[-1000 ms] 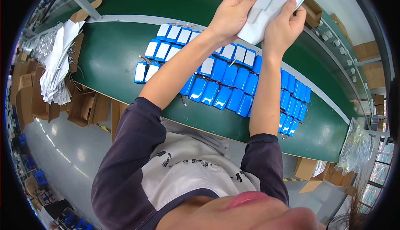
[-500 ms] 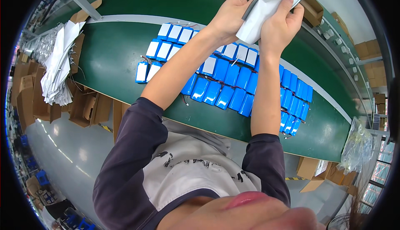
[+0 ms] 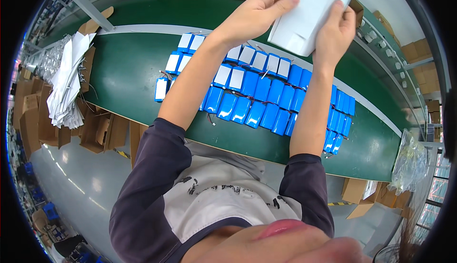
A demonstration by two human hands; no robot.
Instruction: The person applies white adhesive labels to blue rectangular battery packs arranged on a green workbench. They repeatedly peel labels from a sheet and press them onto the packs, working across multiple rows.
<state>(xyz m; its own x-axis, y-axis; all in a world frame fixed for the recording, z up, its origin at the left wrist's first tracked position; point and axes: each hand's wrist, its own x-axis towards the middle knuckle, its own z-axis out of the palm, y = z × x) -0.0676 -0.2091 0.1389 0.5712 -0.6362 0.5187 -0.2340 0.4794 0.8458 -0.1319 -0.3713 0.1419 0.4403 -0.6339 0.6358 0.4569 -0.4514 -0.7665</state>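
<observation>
Raised over the far side of the bench, a flat white packet or folded sheet (image 3: 312, 13) is held between my two hands. My left hand (image 3: 257, 15) grips its left edge, thumb lying on the face. On the right edge, my right hand (image 3: 335, 37) pinches it with the thumb on top and the fingers curled behind. Below my forearms, rows of blue wrapped battery packs (image 3: 262, 89) with thin wires lie on the green bench (image 3: 128, 72). White labels (image 3: 236, 79) cover the tops of many packs on the left and at the back. My arms hide some packs.
A bundle of white paper strips (image 3: 71, 82) and clear plastic wrap (image 3: 47, 60) hang at the bench's left end. Open cardboard boxes (image 3: 112, 132) stand below. A clear plastic bag (image 3: 409, 160) hangs at the right end; a metal post (image 3: 85, 3) rises at the back left.
The white packet has turned so its broad face shows flatter and smoother. My left hand has shifted left and down, its thumb now on the face; my right hand has moved slightly right.
</observation>
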